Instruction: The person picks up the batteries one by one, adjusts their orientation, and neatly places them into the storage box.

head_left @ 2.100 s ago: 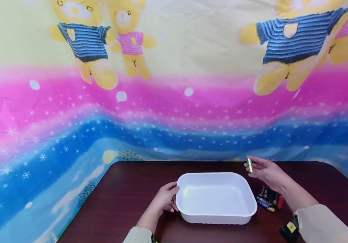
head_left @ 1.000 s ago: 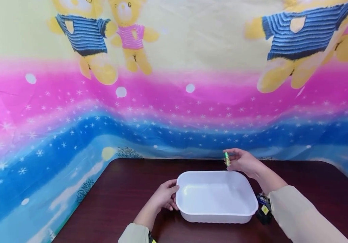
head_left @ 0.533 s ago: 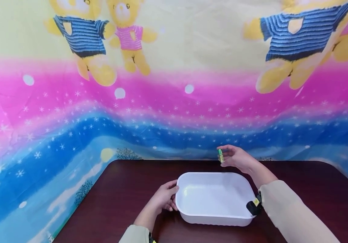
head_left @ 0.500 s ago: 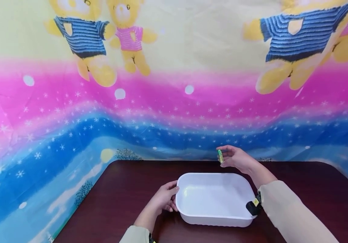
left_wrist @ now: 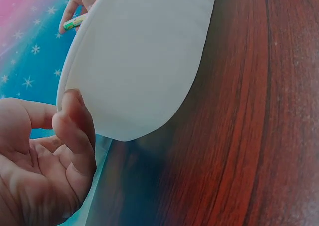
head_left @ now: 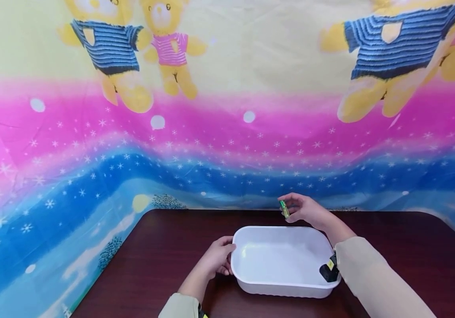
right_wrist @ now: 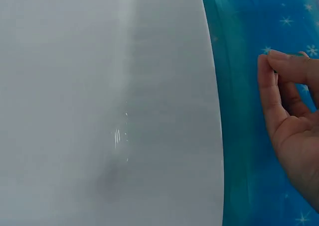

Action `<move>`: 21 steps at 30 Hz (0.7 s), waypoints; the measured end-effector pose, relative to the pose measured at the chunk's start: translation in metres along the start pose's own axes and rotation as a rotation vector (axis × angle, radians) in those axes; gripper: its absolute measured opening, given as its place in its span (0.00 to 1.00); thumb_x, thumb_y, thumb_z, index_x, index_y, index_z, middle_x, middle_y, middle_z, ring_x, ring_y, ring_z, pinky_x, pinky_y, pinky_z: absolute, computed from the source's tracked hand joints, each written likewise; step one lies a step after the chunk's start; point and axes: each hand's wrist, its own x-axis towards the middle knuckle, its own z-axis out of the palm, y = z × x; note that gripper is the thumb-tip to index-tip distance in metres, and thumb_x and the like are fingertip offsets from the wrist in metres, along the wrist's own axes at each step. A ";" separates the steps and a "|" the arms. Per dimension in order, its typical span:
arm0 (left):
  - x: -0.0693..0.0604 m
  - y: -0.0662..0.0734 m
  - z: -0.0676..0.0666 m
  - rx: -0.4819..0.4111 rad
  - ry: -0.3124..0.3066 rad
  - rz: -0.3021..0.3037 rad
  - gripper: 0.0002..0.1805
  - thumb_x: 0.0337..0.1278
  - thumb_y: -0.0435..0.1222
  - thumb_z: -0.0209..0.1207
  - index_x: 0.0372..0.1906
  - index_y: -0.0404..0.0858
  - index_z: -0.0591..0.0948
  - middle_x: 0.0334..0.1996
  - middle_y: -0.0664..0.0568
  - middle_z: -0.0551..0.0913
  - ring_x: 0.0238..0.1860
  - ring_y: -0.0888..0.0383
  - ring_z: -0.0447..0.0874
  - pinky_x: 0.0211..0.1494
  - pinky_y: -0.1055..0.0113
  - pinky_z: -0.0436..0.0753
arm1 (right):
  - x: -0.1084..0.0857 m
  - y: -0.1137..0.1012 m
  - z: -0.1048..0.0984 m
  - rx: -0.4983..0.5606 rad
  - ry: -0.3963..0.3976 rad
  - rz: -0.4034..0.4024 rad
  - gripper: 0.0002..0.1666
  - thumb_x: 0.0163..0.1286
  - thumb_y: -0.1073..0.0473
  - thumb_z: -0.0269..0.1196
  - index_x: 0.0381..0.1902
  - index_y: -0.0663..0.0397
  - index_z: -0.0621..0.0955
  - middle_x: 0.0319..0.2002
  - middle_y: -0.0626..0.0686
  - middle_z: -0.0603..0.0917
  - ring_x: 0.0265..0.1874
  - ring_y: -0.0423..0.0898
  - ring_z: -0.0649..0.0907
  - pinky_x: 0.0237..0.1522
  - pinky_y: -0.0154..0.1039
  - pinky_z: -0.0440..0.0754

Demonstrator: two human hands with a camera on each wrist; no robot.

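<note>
My left hand [head_left: 216, 258] grips the left rim of a white rectangular plastic basin [head_left: 283, 289], thumb at the rim and fingers curled outside, as the left wrist view also shows on the basin wall [left_wrist: 134, 61]. The basin's visible inside is bare. Above its far rim, my right hand [head_left: 307, 211] pinches a small green-and-gold battery [head_left: 285, 209] between thumb and fingers, tilted and off the table. In the right wrist view the right hand [right_wrist: 299, 121] is beyond the basin edge, with the battery mostly hidden by its fingers.
The basin stands on a dark reddish-brown table [head_left: 152, 251]. Behind the table hangs a printed cloth [head_left: 227, 132] with bears and snowflakes. A black wrist camera [head_left: 328, 270] on my right arm overlaps the basin's right side.
My right hand has carried the battery leftward, from right of the basin to behind its far rim. The several batteries right of the basin are now hidden by the right arm. My left hand stays put.
</note>
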 end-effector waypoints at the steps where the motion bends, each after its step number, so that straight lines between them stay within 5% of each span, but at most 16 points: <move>1: 0.000 0.000 0.000 0.002 0.000 0.001 0.22 0.65 0.37 0.48 0.62 0.36 0.67 0.14 0.48 0.70 0.08 0.60 0.71 0.10 0.75 0.73 | 0.001 0.000 0.002 -0.002 -0.004 0.000 0.37 0.53 0.77 0.64 0.61 0.61 0.68 0.50 0.62 0.72 0.48 0.58 0.76 0.44 0.47 0.82; 21: 0.000 0.002 0.003 0.003 0.008 0.002 0.23 0.65 0.36 0.47 0.63 0.37 0.67 0.11 0.49 0.67 0.07 0.60 0.70 0.10 0.73 0.74 | 0.007 0.003 0.042 -0.170 -0.252 -0.093 0.31 0.55 0.62 0.68 0.53 0.67 0.68 0.44 0.60 0.82 0.43 0.50 0.82 0.45 0.41 0.81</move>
